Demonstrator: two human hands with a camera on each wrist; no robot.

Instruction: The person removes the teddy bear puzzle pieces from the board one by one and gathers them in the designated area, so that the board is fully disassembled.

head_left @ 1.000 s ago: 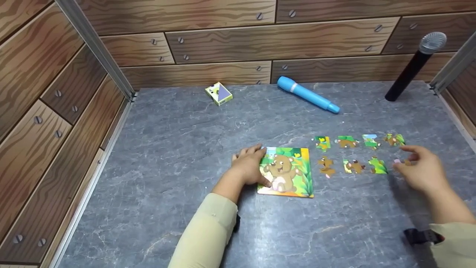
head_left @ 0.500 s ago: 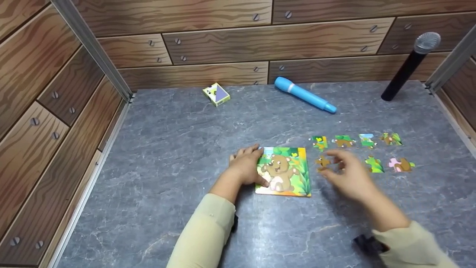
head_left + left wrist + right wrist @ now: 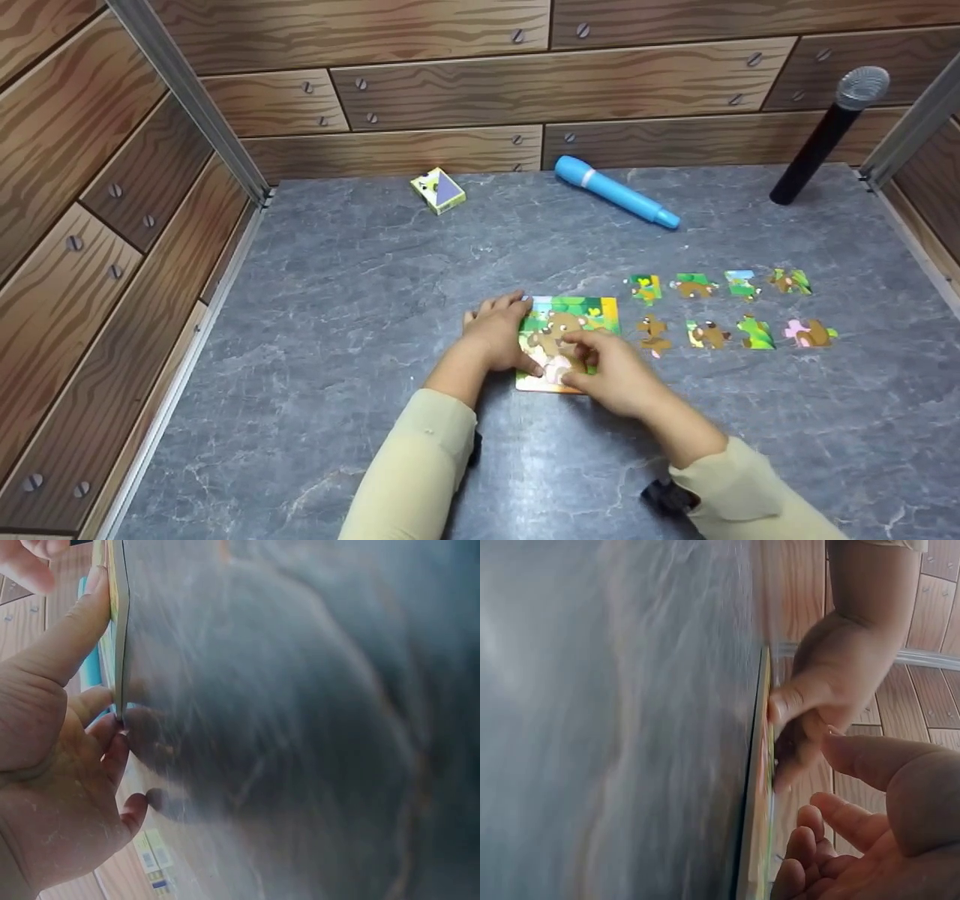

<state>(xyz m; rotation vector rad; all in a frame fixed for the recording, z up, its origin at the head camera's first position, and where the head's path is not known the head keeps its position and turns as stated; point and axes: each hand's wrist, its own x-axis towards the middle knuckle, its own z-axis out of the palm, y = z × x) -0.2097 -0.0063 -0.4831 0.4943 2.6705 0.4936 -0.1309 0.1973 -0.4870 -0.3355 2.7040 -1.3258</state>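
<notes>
A square bear picture puzzle (image 3: 556,326) lies flat on the grey table (image 3: 352,315). My left hand (image 3: 495,337) rests along its left side, thumb on the printed face and fingers by the upper left corner. In the left wrist view the puzzle (image 3: 120,630) appears edge-on beside the left hand (image 3: 60,735). Above the puzzle's lower right part hovers my right hand (image 3: 615,371), its thumb and fingers bent and apart. The right wrist view shows a gap between thumb and fingers of this right hand (image 3: 877,817), with nothing visible between them.
Loose jigsaw pieces lie in two rows right of the puzzle, among them a brown piece (image 3: 652,334) and a pink-and-brown piece (image 3: 810,332). Farther back are a small card box (image 3: 438,190), a blue microphone-shaped tube (image 3: 616,192) and a black microphone (image 3: 829,135). Wood-patterned walls (image 3: 450,90) enclose the table.
My right hand has moved left from the far-right loose piece, past the brown piece, to above the puzzle. The loose pieces lie in their rows. My left hand stays on the puzzle.
</notes>
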